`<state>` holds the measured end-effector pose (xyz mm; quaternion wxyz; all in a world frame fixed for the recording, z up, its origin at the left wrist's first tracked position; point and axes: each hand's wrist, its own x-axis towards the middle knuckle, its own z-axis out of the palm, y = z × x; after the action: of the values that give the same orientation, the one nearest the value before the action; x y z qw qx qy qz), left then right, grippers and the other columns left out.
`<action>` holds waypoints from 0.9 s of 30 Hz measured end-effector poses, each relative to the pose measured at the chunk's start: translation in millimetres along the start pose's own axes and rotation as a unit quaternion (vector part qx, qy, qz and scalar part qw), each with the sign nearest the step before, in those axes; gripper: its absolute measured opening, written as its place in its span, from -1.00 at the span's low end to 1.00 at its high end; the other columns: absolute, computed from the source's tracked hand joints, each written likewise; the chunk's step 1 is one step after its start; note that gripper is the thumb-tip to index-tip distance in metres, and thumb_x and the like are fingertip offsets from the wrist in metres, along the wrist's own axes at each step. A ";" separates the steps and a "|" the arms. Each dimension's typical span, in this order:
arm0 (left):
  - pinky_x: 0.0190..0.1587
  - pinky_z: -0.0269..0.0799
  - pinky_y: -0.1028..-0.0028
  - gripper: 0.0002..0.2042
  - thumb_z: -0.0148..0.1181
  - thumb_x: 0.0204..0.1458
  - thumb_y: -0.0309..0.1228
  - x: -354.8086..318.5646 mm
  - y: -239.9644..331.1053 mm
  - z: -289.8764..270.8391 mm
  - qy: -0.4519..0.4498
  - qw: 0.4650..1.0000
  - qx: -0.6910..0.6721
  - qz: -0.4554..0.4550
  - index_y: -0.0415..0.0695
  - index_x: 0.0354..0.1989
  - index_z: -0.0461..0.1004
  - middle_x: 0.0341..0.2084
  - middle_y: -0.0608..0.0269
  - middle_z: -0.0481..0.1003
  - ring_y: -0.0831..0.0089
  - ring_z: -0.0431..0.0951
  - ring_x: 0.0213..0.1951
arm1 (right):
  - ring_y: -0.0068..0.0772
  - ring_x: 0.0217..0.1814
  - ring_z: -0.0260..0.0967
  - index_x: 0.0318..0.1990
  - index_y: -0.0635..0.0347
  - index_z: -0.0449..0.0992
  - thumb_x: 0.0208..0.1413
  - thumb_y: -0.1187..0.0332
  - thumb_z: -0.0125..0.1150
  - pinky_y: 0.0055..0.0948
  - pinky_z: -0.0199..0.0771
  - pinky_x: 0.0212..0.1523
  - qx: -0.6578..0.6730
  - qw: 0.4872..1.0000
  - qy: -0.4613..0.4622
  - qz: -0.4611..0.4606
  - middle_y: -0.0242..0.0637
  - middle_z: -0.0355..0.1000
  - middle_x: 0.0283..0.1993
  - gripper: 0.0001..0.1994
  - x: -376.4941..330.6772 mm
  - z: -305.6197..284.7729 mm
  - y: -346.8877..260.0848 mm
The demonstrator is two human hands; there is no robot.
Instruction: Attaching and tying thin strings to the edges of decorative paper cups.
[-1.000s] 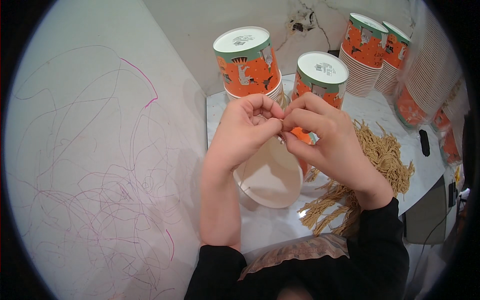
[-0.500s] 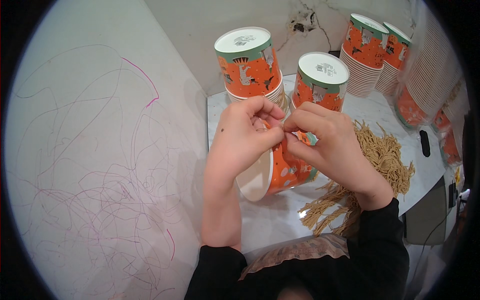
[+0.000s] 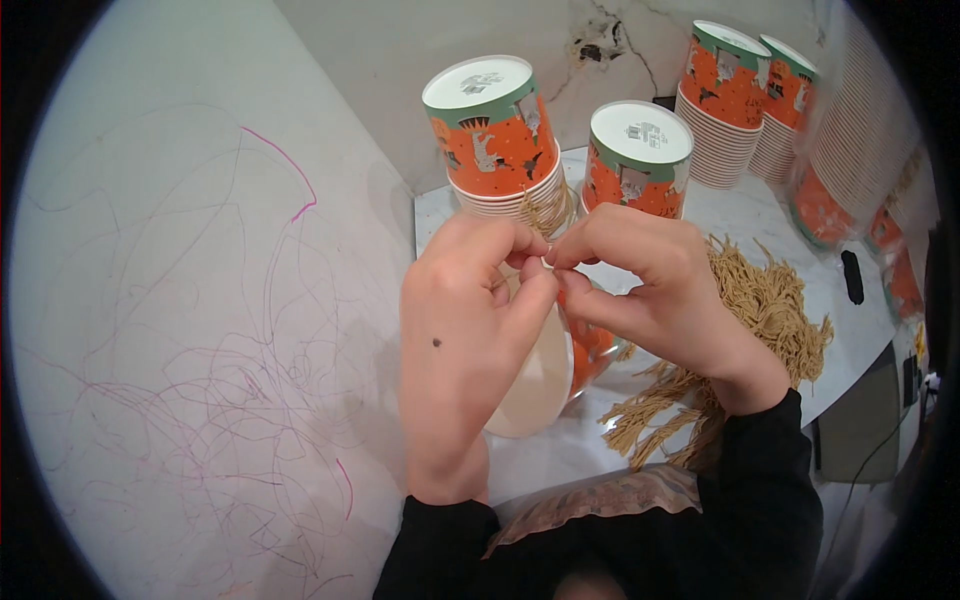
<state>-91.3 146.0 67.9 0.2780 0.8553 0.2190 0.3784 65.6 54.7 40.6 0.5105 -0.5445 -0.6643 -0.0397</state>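
An orange printed paper bucket (image 3: pixel 536 388) lies tilted on the table beneath my hands, its cream-coloured open mouth turned toward me and partly covered by my left hand. My left hand (image 3: pixel 465 325) is closed in a pinch above the bucket's rim. Fingertip to fingertip with it, my right hand (image 3: pixel 650 275) pinches too. A tiny pale bit shows between the fingertips, too small to name. To the right of my right hand lies a heap of tan cords (image 3: pixel 765 310), with loose ends spread toward me.
Behind my hands stand an upside-down stack of the same buckets (image 3: pixel 495 150), with tan cord (image 3: pixel 548 208) hanging at its side, and another upturned bucket (image 3: pixel 638 160). More stacks (image 3: pixel 722 110) stand at the back right, some in clear plastic. A scribbled white wall (image 3: pixel 230 300) rises at left.
My left hand has shifted slightly toward me and turned, showing more of its back. The bucket has tipped so that more of its open mouth faces me. Both pinches remain together.
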 end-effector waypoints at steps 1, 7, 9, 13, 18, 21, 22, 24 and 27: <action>-0.46 0.38 0.43 -0.90 0.26 -0.03 -0.57 -1.7 2.3 -2.8 -0.008 1.000 0.001 -0.014 -0.24 -0.31 0.56 -0.38 0.13 0.52 0.40 0.48 -0.51 | -0.13 -0.37 0.51 -0.31 0.20 0.52 -0.01 0.45 0.31 -0.29 0.48 -0.40 0.001 1.000 0.000 0.000 -0.26 0.48 -0.40 -0.88 0.2 -0.1 -0.4; -0.51 0.28 0.53 -0.88 0.24 0.03 -0.57 -1.3 -0.6 -12.2 -0.042 0.992 -0.096 -0.070 -0.26 -0.26 0.52 -0.38 0.23 0.53 0.62 0.39 -0.59 | -0.16 -0.39 0.51 -0.32 0.23 0.51 -0.02 0.45 0.31 -0.32 0.50 -0.39 0.014 1.000 -0.026 0.005 -0.25 0.48 -0.40 -0.88 1.7 -3.7 -3.5; -0.52 0.23 0.57 -0.87 0.23 0.04 -0.57 2.9 -4.6 -14.7 -0.064 0.981 -0.155 -0.102 -0.27 -0.23 0.51 -0.38 0.28 0.53 0.72 0.35 -0.60 | -0.25 -0.37 0.53 -0.33 0.28 0.52 -0.03 0.47 0.30 -0.38 0.54 -0.32 0.122 0.990 -0.068 0.033 -0.24 0.50 -0.38 -0.88 2.4 -1.2 3.3; -0.53 0.17 0.66 -0.85 0.22 0.05 -0.58 8.2 -13.5 -13.4 -0.092 0.969 -0.204 -0.103 -0.28 -0.20 0.47 -0.37 0.37 0.53 0.84 0.30 -0.59 | -0.33 -0.34 0.54 -0.35 0.32 0.52 -0.04 0.49 0.29 -0.42 0.57 -0.26 0.143 0.986 -0.075 0.033 -0.24 0.51 -0.39 -0.88 5.2 0.5 11.5; -0.54 0.17 0.66 -0.85 0.22 0.05 -0.59 12.8 -19.9 -12.6 -0.107 0.965 -0.211 -0.116 -0.30 -0.19 0.50 -0.38 0.39 0.52 0.84 0.30 -0.60 | -0.41 -0.31 0.54 -0.40 0.35 0.50 -0.08 0.51 0.28 -0.43 0.59 -0.23 0.163 0.981 -0.086 0.052 -0.29 0.51 -0.42 -0.89 4.6 1.0 18.9; -0.51 0.19 0.67 -0.82 0.20 0.08 -0.60 13.4 -23.2 -17.3 -0.138 0.962 -0.203 -0.120 -0.30 -0.14 0.54 -0.37 0.40 0.50 0.84 0.30 -0.57 | -0.50 -0.35 0.52 -0.43 0.34 0.49 -0.07 0.52 0.27 -0.46 0.58 -0.25 0.183 0.977 -0.097 0.048 -0.33 0.50 -0.45 -0.92 5.8 2.8 21.4; -0.48 0.21 0.66 -0.81 0.20 0.09 -0.60 14.1 -27.9 -17.0 -0.155 0.964 -0.190 -0.103 -0.29 -0.11 0.56 -0.37 0.39 0.50 0.81 0.30 -0.54 | -0.50 -0.35 0.52 -0.43 0.34 0.49 -0.07 0.52 0.27 -0.46 0.58 -0.25 0.183 0.977 -0.097 0.048 -0.33 0.50 -0.45 -0.92 6.2 1.9 21.3; -0.45 0.23 0.65 -0.79 0.20 0.10 -0.60 14.4 -32.1 -18.4 -0.170 0.966 -0.176 -0.087 -0.28 -0.08 0.57 -0.36 0.39 0.49 0.79 0.30 -0.51 | -0.60 -0.40 0.49 -0.45 0.32 0.49 -0.05 0.53 0.27 -0.51 0.55 -0.29 0.231 0.953 -0.149 0.128 -0.38 0.49 -0.49 -0.93 6.9 -0.8 20.2; -0.39 0.27 0.61 -0.79 0.21 0.12 -0.58 14.5 -34.0 -16.7 -0.182 0.967 -0.162 -0.076 -0.26 -0.07 0.58 -0.35 0.34 0.48 0.72 0.31 -0.47 | -0.67 -0.42 0.46 -0.46 0.30 0.49 -0.04 0.54 0.28 -0.58 0.51 -0.32 0.262 0.941 -0.157 0.146 -0.44 0.47 -0.51 -0.93 6.1 -3.7 22.6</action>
<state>-100.8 185.2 63.1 0.4765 0.8339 0.1649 0.2242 85.9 65.7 35.4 0.5245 -0.4817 -0.6364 0.2965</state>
